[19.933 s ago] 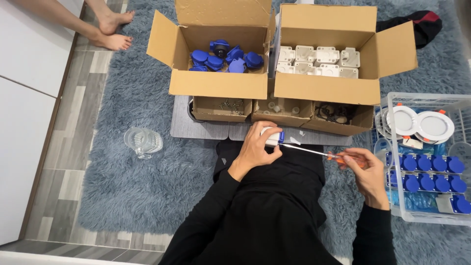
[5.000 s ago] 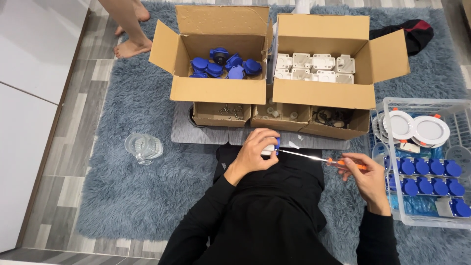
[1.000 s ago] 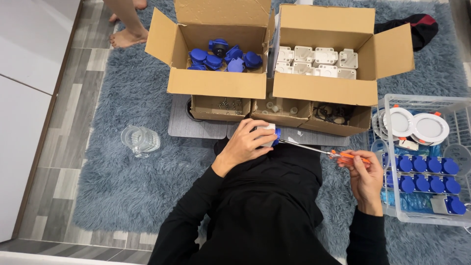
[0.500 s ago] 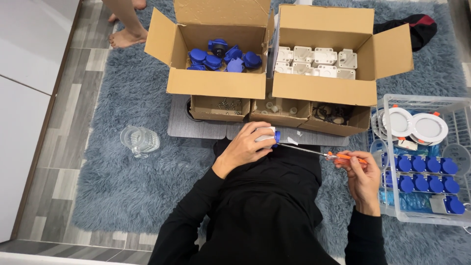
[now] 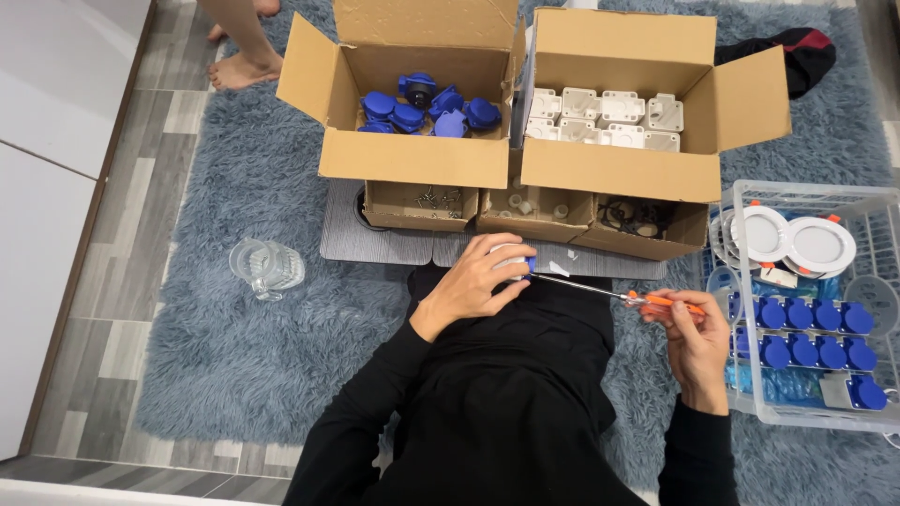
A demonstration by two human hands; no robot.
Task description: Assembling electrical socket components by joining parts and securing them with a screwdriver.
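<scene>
The left hand (image 5: pixel 473 281) is clamped on a white and blue part (image 5: pixel 514 265) over the lap. The right hand (image 5: pixel 692 333) grips a screwdriver (image 5: pixel 614 295), tip at the part, below 2 boxes (image 5: pixel 553 103).

Shaggy grey-blue rug (image 5: pixel 234 347) covered most of the floor. Left of the rug, the floor (image 5: pixel 122 234) was grey wood-look planks in mixed tones. Further left of the rug stood a plain white cabinet front (image 5: pixel 42 187), with a seam across it. Below the rug's near edge ran a white strip, kind not clear. Light was even and soft, with only faint shadows on the rug. No window or wall was in view.
</scene>
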